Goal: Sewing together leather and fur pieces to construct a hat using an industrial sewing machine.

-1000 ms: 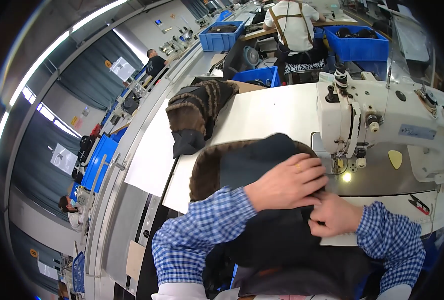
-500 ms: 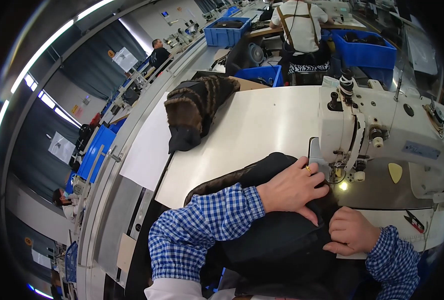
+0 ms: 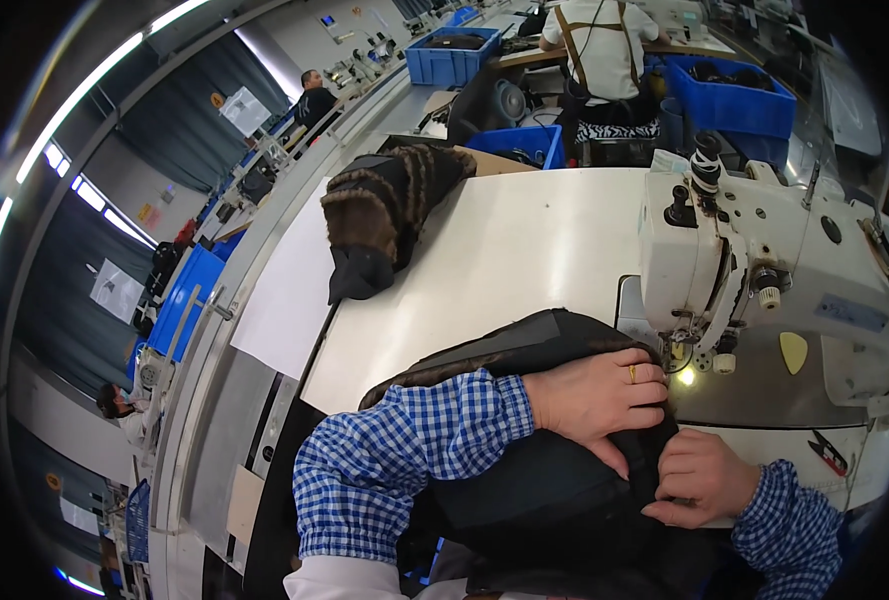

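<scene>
The right hand (image 3: 702,480) has just closed in: half a second ago it sits a little apart from the black cloth (image 3: 544,490), and now its curled fingers meet the cloth's right edge, with the thumb lying low against it. The left hand (image 3: 602,405) (the one with a gold-coloured ring) has its fingers bent more tightly over the fold, thumb pointing down the fabric. Both hands now share that edge, which suggests the layers are being gathered and lined up together. Whether either grip truly pinches the cloth I cannot tell, since the undersides are hidden. The cloth lies over the near edge of the desk (image 3: 524,250), just left of the needle area of the white sewing machine (image 3: 794,255); its brown furry side (image 3: 454,368), broadly exposed a second ago, shows only as a narrow strip. As for writing, the machine's arm carries a small bluish-grey label (image 3: 853,312), and a white sheet (image 3: 246,111) and a yellow sign (image 3: 148,214) hang by the far wall, their marks too small to make out.
</scene>
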### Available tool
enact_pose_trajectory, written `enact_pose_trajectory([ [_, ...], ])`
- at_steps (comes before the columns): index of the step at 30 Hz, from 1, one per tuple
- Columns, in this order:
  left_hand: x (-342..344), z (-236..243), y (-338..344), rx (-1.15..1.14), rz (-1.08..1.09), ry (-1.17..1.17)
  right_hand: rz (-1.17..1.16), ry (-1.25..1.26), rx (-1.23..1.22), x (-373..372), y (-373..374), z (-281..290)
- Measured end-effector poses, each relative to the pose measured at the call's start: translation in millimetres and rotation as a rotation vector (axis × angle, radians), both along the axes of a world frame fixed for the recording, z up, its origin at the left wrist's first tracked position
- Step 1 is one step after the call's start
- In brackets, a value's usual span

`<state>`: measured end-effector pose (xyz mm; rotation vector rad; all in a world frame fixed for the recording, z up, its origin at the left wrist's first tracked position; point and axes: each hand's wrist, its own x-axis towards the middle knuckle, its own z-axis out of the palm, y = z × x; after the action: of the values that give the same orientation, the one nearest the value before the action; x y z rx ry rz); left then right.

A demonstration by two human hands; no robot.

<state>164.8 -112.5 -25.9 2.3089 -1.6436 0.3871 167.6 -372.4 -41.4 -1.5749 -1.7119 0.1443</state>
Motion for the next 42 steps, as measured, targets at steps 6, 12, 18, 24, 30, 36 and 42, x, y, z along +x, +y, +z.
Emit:
enact_pose_trajectory([
  [6, 10, -4, 14, 0.143, 0.177, -0.148, -0.068, -0.071, 0.035, 3, 5, -4],
  [12, 6, -2, 23, 0.018, 0.367, -0.274, -0.103, -0.107, -0.008, 3, 3, 6],
  [18, -6, -6, 46, 0.084, 0.523, -0.142, -0.120, -0.009, 0.064, 5, 6, -3],
  [24, -17, 3, 54, 0.090, 0.353, -0.411, -0.114, -0.017, 0.071, 4, 7, -7],
  [30, -6, 63, 19, 0.163, 0.105, -0.500, -0.136, -0.096, 0.023, 3, 7, 6],
  [36, 11, 17, 39, 0.074, 0.359, -0.304, -0.158, -0.142, 0.079, 1, 11, 1],
  [42, 2, 34, 48, 0.213, 0.448, -0.065, -0.105, 0.051, 0.071, 20, 3, -6],
])
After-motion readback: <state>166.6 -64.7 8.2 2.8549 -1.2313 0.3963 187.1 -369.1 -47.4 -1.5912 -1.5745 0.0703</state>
